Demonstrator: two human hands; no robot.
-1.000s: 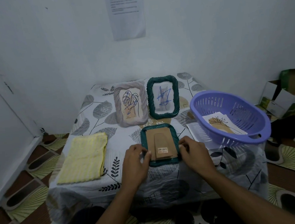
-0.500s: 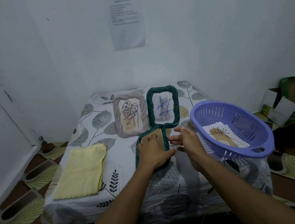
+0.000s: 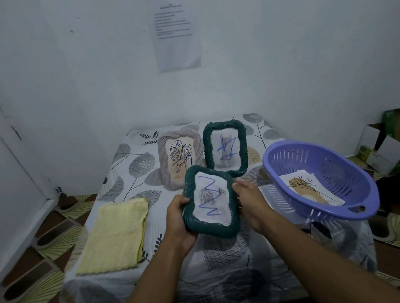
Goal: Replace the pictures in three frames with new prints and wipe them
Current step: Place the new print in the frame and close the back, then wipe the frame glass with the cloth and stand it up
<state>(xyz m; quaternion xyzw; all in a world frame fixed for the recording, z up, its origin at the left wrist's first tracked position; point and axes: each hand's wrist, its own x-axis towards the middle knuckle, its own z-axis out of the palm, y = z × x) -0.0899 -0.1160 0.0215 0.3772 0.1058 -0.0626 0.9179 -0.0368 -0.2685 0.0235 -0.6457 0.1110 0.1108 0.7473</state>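
Left hand grips the near green frame by its left edge; right hand grips the right edge; I see it face up, off the surface.

A low table draped in a leaf-print cloth stands against pale, scuffed walls, a printed sheet stuck up above it. Brown-and-cream fan-patterned floor tiles surround it; opened cardboard boxes sit at right in dim light.
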